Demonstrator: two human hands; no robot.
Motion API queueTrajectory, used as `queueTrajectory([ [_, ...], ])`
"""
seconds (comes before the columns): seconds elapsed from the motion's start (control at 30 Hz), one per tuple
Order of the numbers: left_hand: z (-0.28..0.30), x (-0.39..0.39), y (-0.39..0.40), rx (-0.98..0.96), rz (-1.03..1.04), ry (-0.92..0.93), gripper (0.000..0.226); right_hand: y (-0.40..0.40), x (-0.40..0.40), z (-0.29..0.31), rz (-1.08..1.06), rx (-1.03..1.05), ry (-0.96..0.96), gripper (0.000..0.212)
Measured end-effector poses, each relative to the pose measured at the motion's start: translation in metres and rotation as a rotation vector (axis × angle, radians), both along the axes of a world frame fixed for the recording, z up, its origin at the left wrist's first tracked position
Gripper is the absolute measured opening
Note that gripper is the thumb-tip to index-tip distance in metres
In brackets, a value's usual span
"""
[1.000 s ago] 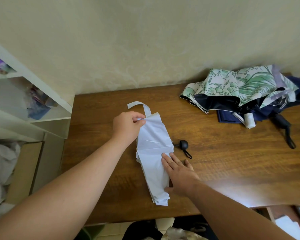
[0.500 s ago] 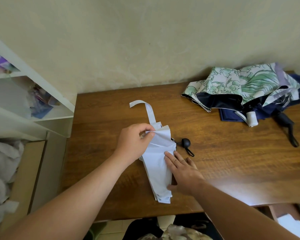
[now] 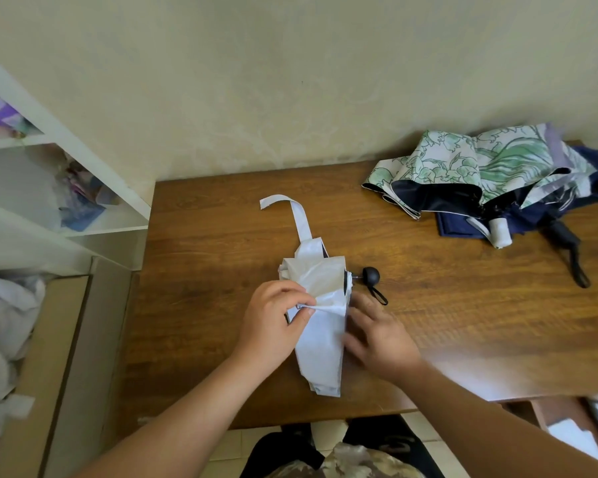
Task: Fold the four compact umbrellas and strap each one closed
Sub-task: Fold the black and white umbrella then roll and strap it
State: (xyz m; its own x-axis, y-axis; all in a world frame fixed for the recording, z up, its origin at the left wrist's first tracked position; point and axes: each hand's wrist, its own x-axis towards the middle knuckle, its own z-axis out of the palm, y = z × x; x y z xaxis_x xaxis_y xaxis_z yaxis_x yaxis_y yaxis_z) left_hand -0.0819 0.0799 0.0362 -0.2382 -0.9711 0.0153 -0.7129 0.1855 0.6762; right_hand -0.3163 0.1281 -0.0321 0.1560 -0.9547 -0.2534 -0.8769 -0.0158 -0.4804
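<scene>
While flat mid-tabletop (image 3: 201, 270), white umbrella (image 3: 321, 343) now half-rolled: left hand (image 3: 273, 326) moved down, pinching a fold; right hand (image 3: 377, 343) fingers spread against it. Strap (image 3: 299, 219) loose, closing next.

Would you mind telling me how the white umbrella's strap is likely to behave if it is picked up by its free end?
The strap is a thin flat ribbon curling on the table, so it will probably flop and droop. It looks very light. Its other end joins the white umbrella, which the left hand pinches, so pulling may tug the folds.
</scene>
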Motion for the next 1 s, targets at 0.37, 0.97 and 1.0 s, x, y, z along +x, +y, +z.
queueTrajectory([
  [0.37, 0.009, -0.01, 0.005, 0.15, 0.168, 0.07, 0.013, -0.031, 0.03, 0.095, -0.264, 0.117, -0.487, 0.071],
  [0.97, -0.009, -0.012, 0.031, 0.743, 0.323, 0.432, 0.017, 0.022, 0.042, 0.048, -0.229, -0.004, -0.215, 0.044],
  [1.0, -0.013, -0.011, 0.033, 0.718, 0.326, 0.396, 0.016, 0.024, 0.043, 0.043, -0.201, -0.053, -0.169, 0.045],
])
